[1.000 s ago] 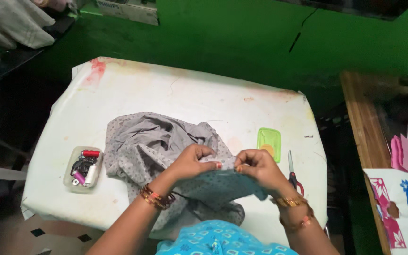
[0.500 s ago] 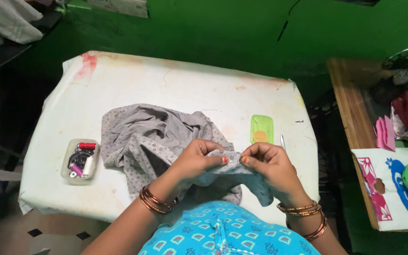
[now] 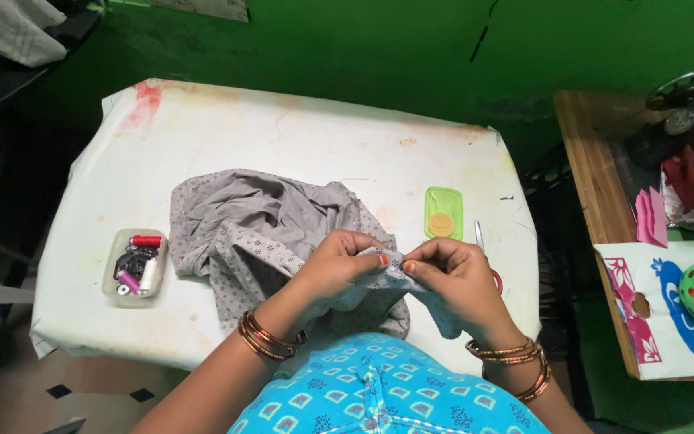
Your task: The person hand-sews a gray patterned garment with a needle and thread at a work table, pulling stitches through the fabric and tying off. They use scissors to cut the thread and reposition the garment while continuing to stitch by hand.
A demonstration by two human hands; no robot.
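head view, looking down on a pale counter (image 3: pixel 299 128) set against a green wall. the left hand (image 3: pixel 339 261) and the right hand (image 3: pixel 451 277) meet at the near edge of the counter, each pinching a fold of grey patterned cloth (image 3: pixel 259 225) between thumb and fingertips; both hands are clenched on the cloth, with the held fold raised just between them. the rest of the cloth lies crumpled on the middle of the counter and hangs over its near edge. bangles circle both wrists. to the left of the cloth, apart from it, a clear box of thread spools (image 3: pixel 135 263) rests on the counter. to the right, a small green tray (image 3: pixel 443 212) lies near the right hand, and scissors (image 3: pixel 483 249) lie just beside it, partly hidden by that hand.
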